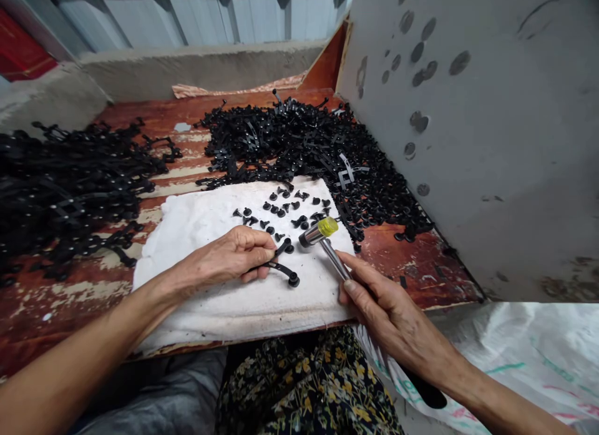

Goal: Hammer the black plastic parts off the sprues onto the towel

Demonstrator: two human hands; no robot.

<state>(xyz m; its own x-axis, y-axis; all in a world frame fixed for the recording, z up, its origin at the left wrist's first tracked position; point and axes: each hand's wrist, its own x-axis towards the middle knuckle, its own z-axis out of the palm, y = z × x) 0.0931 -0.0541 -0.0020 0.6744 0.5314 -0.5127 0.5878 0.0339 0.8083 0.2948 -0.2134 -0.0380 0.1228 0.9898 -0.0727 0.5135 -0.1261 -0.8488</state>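
Observation:
Pinched in the fingers of my left hand (238,255) is a black plastic strap-like part (279,267), with one arm ending in a round knob low on the cloth. Its other end points up toward the loose pieces. My right hand (374,294) is wrapped round the shaft of a small mallet (333,255), whose metal head carries a yellow face on one side and a dark face on the other. The mallet head hangs just right of the part, apart from it. Several small black plastic studs (281,213) lie scattered on the white cloth (187,216) under both hands.
A big heap of black plastic parts (290,138) lies behind the cloth, and another pile (60,191) is on the left. The worn red-brown table (397,260) meets a grey panel (491,141) at right. A white sack (528,360) sits below it.

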